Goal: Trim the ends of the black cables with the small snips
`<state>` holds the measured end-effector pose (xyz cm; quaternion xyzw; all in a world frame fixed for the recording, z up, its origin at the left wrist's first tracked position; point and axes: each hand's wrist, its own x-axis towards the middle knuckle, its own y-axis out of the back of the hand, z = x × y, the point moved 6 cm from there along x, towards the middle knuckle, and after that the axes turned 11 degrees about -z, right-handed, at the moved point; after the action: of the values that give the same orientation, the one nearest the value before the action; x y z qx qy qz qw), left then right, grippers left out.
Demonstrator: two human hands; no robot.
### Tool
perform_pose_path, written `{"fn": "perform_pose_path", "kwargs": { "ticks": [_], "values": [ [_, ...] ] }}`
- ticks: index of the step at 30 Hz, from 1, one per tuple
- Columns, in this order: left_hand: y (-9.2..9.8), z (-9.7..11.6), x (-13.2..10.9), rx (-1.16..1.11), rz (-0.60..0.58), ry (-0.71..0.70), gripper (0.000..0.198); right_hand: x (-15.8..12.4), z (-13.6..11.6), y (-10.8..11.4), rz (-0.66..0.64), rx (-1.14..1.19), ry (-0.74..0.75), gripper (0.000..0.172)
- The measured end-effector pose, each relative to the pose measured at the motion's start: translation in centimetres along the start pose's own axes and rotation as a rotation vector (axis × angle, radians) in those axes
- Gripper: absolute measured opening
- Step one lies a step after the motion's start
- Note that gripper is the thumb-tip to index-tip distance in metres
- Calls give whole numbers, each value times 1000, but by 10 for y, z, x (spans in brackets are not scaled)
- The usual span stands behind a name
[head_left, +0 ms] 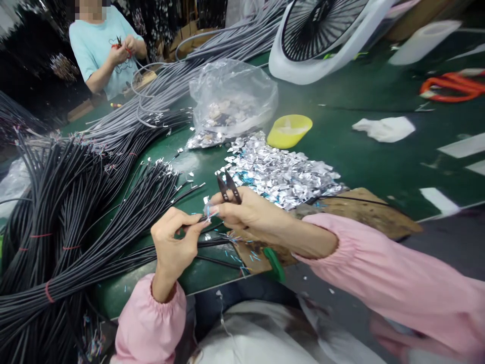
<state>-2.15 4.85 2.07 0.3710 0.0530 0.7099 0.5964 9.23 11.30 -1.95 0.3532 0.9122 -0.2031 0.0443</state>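
Note:
My left hand [175, 241] is closed in a pinch on the end of a black cable [212, 243] that runs off to the left. My right hand [246, 211] is closed around small black snips [228, 188], whose blades stick up above the fingers, and its fingertips pinch a bit of foil at the cable's tip. The two hands meet over the green table's front edge [204, 280]. Bundles of black cables [76, 212] lie to the left of my hands.
A heap of silver foil scraps [280, 172] lies just beyond my hands, with a yellow dish [290, 130] and a clear plastic bag [233, 98] behind it. Grey cables [182, 76], a white fan [322, 35], a white cloth [384, 129], and orange scissors [452, 86] sit farther back. Another person [106, 48] works at far left.

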Motion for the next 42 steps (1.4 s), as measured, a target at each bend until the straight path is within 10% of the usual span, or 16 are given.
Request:
{"fn": "perform_pose_path", "kwargs": {
  "ticks": [9,20,32,42],
  "values": [
    [5,6,-8,262,128,-73,10,-11,-26,-9,60,-588,388,35],
    [11,2,-11,124,283,-12,10,-18,-32,-11,41,-755,546,21],
    [10,0,-9,135,205,70,7,-21,-37,-9,122,-713,618,19],
    [-2,-17,-7,-284,5,354,25,-27,-39,-9,200,-793,675,20]
  ]
}}
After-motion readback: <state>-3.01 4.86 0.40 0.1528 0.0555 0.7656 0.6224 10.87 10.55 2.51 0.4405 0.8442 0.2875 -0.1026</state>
